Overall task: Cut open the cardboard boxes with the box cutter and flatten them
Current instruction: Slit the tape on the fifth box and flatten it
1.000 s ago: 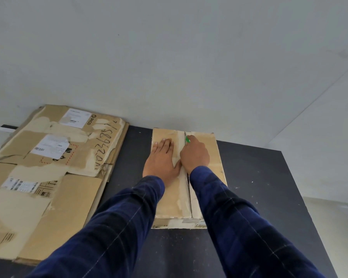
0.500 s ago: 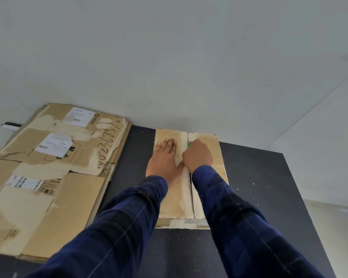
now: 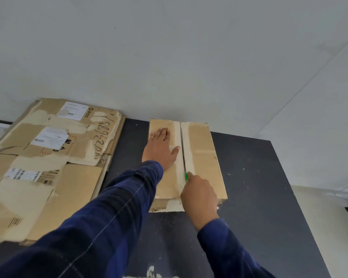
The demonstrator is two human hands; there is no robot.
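Note:
A closed brown cardboard box (image 3: pixel 203 153) lies on the black table (image 3: pixel 253 187), its taped centre seam running away from me. My left hand (image 3: pixel 159 150) lies flat, fingers apart, on the left top flap. My right hand (image 3: pixel 199 194) is closed around a green box cutter (image 3: pixel 186 175), whose tip sits in the seam near the box's near end. Beyond the tip the seam shows as a dark slit. Most of the cutter is hidden in my fist.
A pile of flattened cardboard boxes (image 3: pixel 48 167) with white labels covers the left of the table. A pale wall (image 3: pixel 169 57) rises directly behind the box. Cardboard crumbs (image 3: pixel 153 271) lie on the table near me. The table's right edge drops to a light floor (image 3: pixel 319 217).
My right hand has drawn the cutter along the seam from the far end toward me, nearly to the near edge. My left hand stays flat on the left flap.

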